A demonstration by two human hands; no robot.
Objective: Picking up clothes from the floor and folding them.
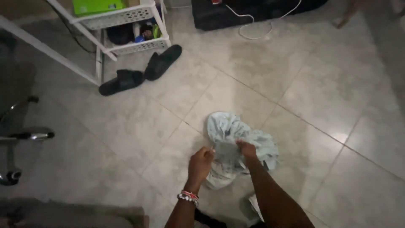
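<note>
the left hand (200, 164), a beaded bracelet (188, 196) at its wrist, and the right hand (247, 150) both have their fingers closed on a bunched pale blue cloth (230, 135), gripping it at its near edge. the cloth hangs crumpled between and beyond the two hands, above the tiled floor (320, 105); whether its lower folds touch the floor cannot be told. just nearer than the cloth, part of a pale shoe (252, 207) shows beside the right forearm. well beyond the cloth and to its left lie two black slides (141, 71), one in front of the other. just past the slides stands a white wire shelf rack (126, 29) with a green box (95, 6) on top. far beyond the cloth, a white cable (253, 25) trails from a dark case (236, 12).
</note>
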